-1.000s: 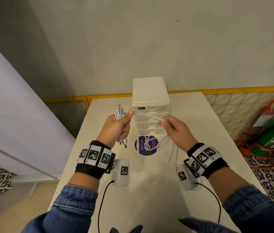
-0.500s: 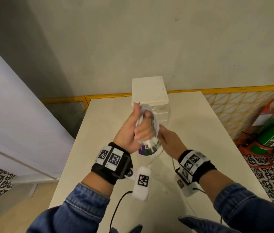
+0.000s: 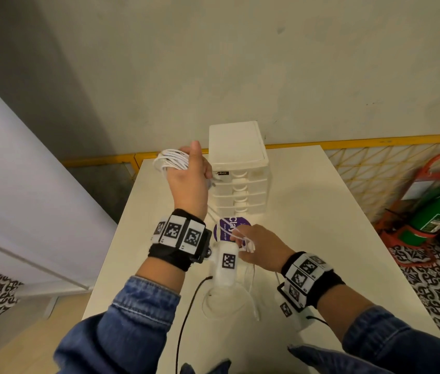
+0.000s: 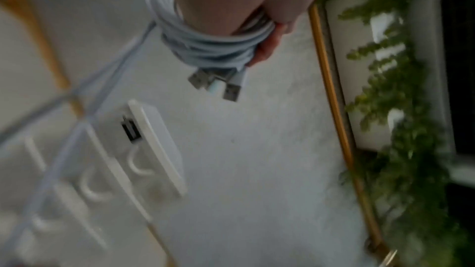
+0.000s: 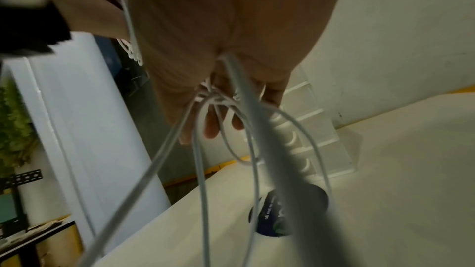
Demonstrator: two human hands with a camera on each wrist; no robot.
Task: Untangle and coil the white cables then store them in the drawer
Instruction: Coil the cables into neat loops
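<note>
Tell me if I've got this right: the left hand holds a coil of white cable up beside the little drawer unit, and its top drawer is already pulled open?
Not quite. The left hand does hold the coil of white cable up beside the drawer unit, but the head view shows every drawer shut, the top one included.

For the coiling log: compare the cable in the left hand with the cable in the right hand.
The left hand grips a tight, many-turn coil raised beside the drawer unit; the right hand holds loose strands low over the table, hanging in slack loops. The coil shows its USB plugs; the strands show none. Both are white.
</note>
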